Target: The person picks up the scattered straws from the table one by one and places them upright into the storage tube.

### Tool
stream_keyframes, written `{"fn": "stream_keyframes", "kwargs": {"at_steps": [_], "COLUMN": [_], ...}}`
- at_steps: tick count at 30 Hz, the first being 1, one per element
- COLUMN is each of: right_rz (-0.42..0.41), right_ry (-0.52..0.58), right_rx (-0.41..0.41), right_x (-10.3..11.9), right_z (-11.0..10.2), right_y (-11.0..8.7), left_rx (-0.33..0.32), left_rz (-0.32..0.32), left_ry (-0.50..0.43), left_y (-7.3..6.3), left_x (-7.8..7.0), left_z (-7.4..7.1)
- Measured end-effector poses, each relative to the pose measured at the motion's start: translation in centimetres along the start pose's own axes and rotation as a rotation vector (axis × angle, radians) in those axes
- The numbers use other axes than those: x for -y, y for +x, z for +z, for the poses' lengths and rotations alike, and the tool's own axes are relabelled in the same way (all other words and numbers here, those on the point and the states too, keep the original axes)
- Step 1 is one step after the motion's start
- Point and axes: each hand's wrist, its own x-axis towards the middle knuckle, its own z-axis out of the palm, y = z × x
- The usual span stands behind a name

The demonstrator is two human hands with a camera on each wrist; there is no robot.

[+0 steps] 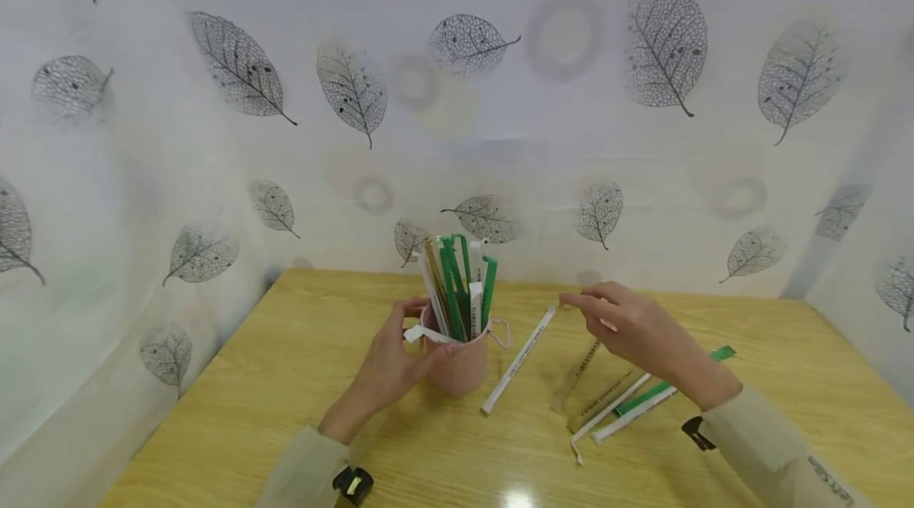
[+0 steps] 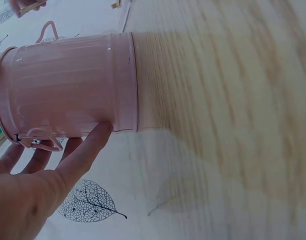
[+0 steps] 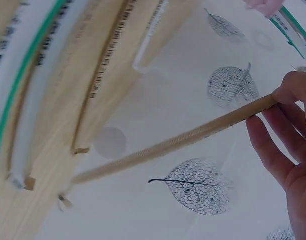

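Note:
My left hand [image 1: 389, 361] holds a small pink bucket [image 1: 458, 369] by its side, thumb against the wall near the base [image 2: 88, 147] and the other fingers partly hidden behind it. Several green, white and brown wrapped straws [image 1: 457, 290] stand in the bucket, leaning at various angles. To the right, my right hand [image 1: 639, 333] pinches one end of a brown paper-wrapped straw [image 3: 178, 142] between thumb and fingers. That straw slants away from the fingertips above the table in the right wrist view.
A white wrapped straw [image 1: 520, 361] lies on the wooden table [image 1: 443, 460] beside the bucket. Under and near my right forearm lie several more straws, among them a green one [image 1: 646, 397] and a brown one [image 1: 603, 405]. A leaf-patterned backdrop [image 1: 493, 135] rises behind the table.

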Motion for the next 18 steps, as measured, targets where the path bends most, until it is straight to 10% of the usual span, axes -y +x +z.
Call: {"fn": "stream_keyframes", "kwargs": {"at_steps": [18], "right_rz": [0.102], "right_ry": [0.223], "right_rx": [-0.196], "right_x": [0.8], "right_z": [-1.4], "right_y": [5.0], "left_rx": [0.006], "left_rz": [0.046], "left_ry": [0.005], "left_y": [0.1], "left_x": [0.2], "left_z": [-0.2]}}
